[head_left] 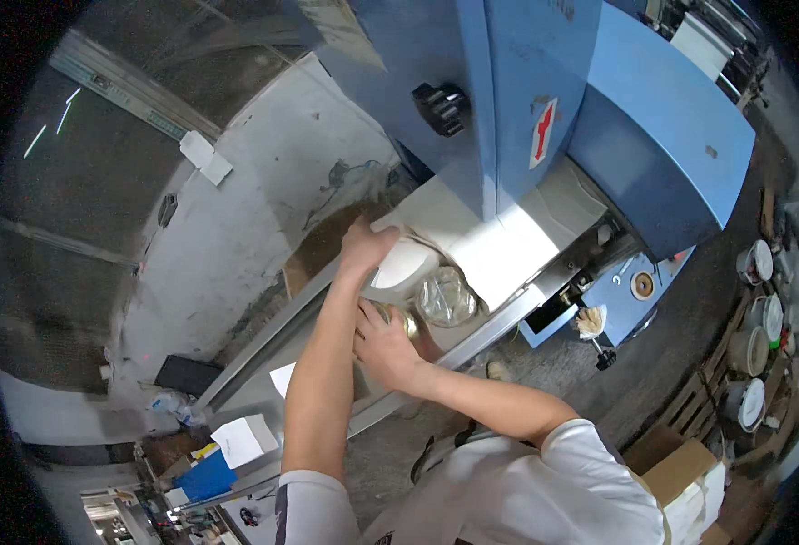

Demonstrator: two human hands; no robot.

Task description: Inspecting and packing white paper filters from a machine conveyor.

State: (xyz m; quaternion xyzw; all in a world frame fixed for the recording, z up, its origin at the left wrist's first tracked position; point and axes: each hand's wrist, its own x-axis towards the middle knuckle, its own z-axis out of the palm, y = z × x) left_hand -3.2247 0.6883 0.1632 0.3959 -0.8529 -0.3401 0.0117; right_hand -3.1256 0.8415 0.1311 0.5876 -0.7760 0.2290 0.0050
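Observation:
My left hand (366,247) reaches to the far side of the metal table, its thumb spread from the fingers beside a white rounded piece (406,265). Closer to me, my right hand (387,352) has its fingers curved over a gold-coloured round thing (406,322), partly hidden under the palm. Just right of it rests a round bundle in clear plastic wrap (446,297). Large white sheets (486,243) lie behind these, under the blue machine (531,86).
The table's metal rail (508,307) runs diagonally. A black knob (442,109) sticks out of the machine. Brown cardboard (327,243) stands beyond my left hand. White papers (245,440) and a blue box (204,477) are at lower left; several buckets (752,400) line the right.

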